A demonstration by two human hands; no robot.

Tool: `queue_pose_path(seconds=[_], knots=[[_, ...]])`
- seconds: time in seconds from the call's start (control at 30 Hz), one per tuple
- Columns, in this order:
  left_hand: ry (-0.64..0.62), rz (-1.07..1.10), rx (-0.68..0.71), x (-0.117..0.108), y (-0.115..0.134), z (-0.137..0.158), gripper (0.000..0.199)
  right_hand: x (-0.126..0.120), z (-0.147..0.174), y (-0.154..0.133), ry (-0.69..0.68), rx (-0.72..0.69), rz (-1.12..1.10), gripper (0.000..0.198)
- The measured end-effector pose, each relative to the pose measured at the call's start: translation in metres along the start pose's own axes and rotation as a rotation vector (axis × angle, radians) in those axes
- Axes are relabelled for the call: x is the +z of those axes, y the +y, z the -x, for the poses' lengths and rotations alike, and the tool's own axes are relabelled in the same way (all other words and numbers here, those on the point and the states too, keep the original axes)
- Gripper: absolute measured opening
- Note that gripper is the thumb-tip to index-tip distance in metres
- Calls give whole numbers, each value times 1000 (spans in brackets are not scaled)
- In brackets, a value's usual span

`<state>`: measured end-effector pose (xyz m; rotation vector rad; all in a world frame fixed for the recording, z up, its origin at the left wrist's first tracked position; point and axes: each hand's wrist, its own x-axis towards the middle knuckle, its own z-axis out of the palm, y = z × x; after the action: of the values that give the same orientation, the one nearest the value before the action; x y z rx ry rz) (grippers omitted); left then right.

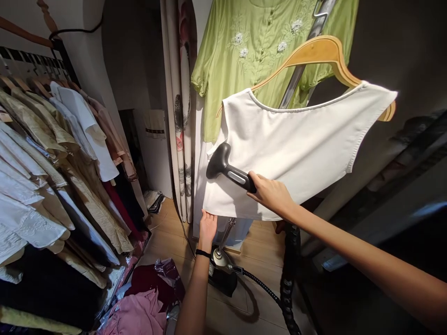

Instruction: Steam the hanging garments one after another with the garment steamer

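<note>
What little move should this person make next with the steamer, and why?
Probably have the right grip glide the steamer rightward across the white top. The steamer's head sits near the white top's left edge, so most of the cloth lies rightward, and the left grip touches the lower left corner, so that direction seems safer.

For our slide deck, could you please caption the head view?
Right hand holds a black handheld steamer at a white sleeveless top on a tan wooden hanger; the left hand touches the hem.

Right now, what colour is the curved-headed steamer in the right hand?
The steamer is black with a silvery panel, clearest in the head view.
</note>
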<state>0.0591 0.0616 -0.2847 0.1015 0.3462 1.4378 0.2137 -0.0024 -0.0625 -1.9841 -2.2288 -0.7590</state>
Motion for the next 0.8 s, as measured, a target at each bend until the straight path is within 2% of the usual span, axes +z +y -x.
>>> queue_pose_path(seconds=[0.17,0.23,0.33,0.5,0.57,0.8], knots=[[51,11,-37,1,-1,2,31,11,12,-5,-107,-137,-51,40],[65,51,-46,1,-2,2,30,16,13,-7,-135,-150,-54,40],[61,119,-68,1,-2,3,29,14,8,-4,-108,-82,-16,38],[38,164,-81,3,1,4,28,-5,2,11,4,93,56,37],[39,160,-78,4,2,4,28,-7,6,13,11,113,52,37],[50,150,-103,2,-4,5,28,31,34,-7,-142,-72,-35,37]])
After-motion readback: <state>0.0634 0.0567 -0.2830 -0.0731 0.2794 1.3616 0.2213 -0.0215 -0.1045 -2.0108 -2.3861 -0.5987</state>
